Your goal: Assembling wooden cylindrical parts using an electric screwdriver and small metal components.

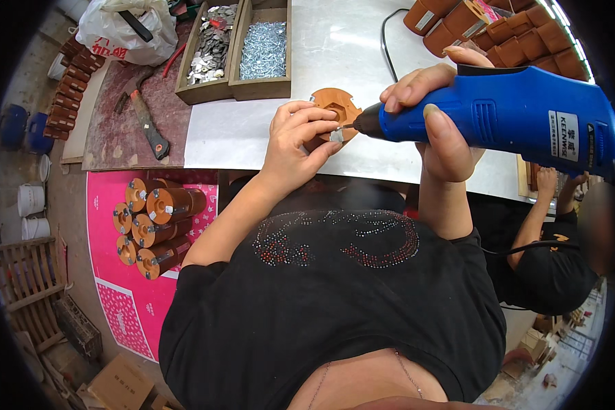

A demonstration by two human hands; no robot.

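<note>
My right hand (434,113) is closed around a blue electric screwdriver (506,113), held level with its tip pointing left. The tip meets a small metal plate (336,136) on the side of a round orange-brown wooden piece (348,102). That piece has notches in its rim and a recess in its top face. My left hand (301,133) grips it from the left, its fingertips close to the metal plate and the screwdriver tip. Whether a screw sits at the tip is too small to tell.
Beyond my left hand stand wooden trays of screws (263,51) and metal plates (212,48). A hammer (147,119) and white bag (133,31) lie left. Brown cylinders (512,41) pile up far right; finished-looking ones (167,205) sit on pink sheeting. A co-worker (547,253) is at right.
</note>
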